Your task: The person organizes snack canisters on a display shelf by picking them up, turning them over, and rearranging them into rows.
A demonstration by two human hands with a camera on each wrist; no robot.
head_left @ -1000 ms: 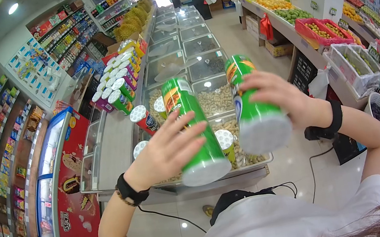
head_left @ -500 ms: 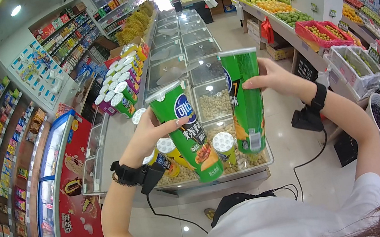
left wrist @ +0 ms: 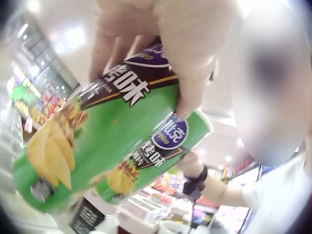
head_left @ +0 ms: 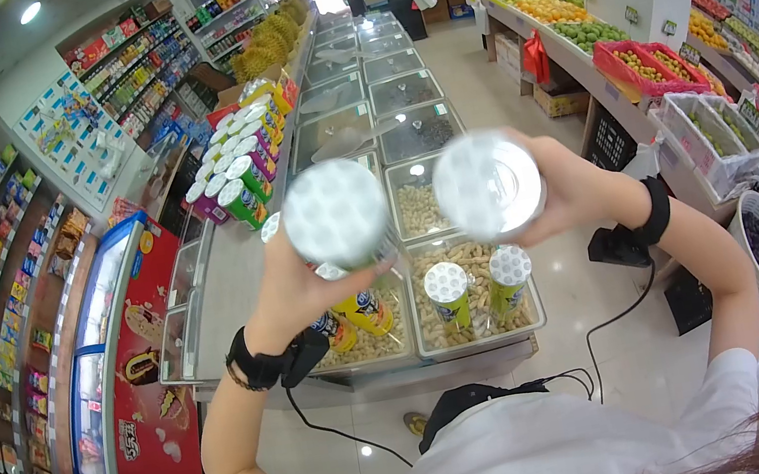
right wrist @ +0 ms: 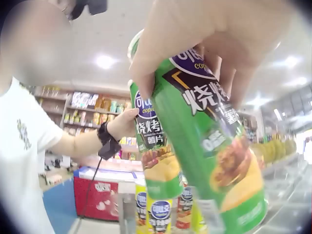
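Observation:
My left hand [head_left: 292, 288] grips a green chip can [left wrist: 126, 112], its white dotted lid turned up toward the head camera. Opposite it, my right hand [head_left: 564, 179] is wrapped round a second green chip can [right wrist: 204, 126], also lid up, with a picture of chips near its base. Both cans are held up above the peanut bins, side by side with a gap between their lids. Below them, a yellow-green can [head_left: 454, 313] and another yellow-green can [head_left: 512, 297] stand on the front bin. Yellow cans [head_left: 368, 315] stand near my left wrist, partly hidden behind that hand.
Lidded bins [head_left: 405, 90] run away in two rows. Several cans [head_left: 241, 200] stand grouped on the counter [head_left: 227, 294] at the left, with durians [head_left: 269, 43] beyond. A red freezer [head_left: 156, 378] is on the left, fruit stands [head_left: 553, 13] on the right.
Both green cans have turned over in my hands, from bases toward the head camera, through sideways-on, to lids toward it. They have also risen, uncovering a yellow-green can on the right.

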